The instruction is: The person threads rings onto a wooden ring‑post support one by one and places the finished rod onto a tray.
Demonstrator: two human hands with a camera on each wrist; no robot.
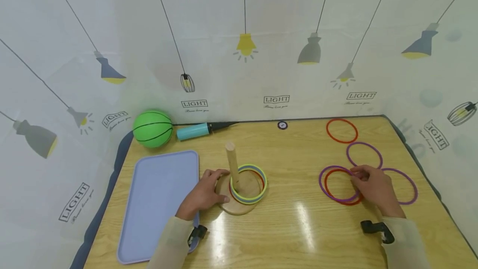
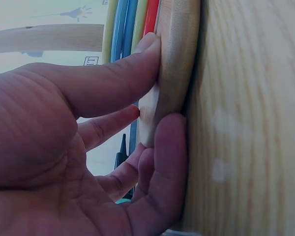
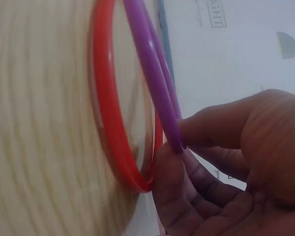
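Observation:
My left hand (image 1: 203,190) grips the edge of a round wooden base (image 1: 247,184), its thumb on the upper face and another finger at the underside. From the base rises a wooden peg (image 1: 232,163). Around the peg lies a stack of yellow, blue and red rings (image 1: 266,184), off-centre to the right. On the right side of the table, my right hand (image 1: 375,186) pinches a purple ring (image 3: 155,73) between thumb and finger. That ring is tilted above a red ring (image 3: 108,88), which overlaps it in the head view.
Beyond the right hand lie another red ring (image 1: 327,130) and two more purple rings, one behind (image 1: 349,155) and one to the right (image 1: 415,188). A lilac tray (image 1: 164,206), a green ball (image 1: 153,129), a blue pump (image 1: 193,131) and a small dark disc (image 1: 282,125) also occupy the table.

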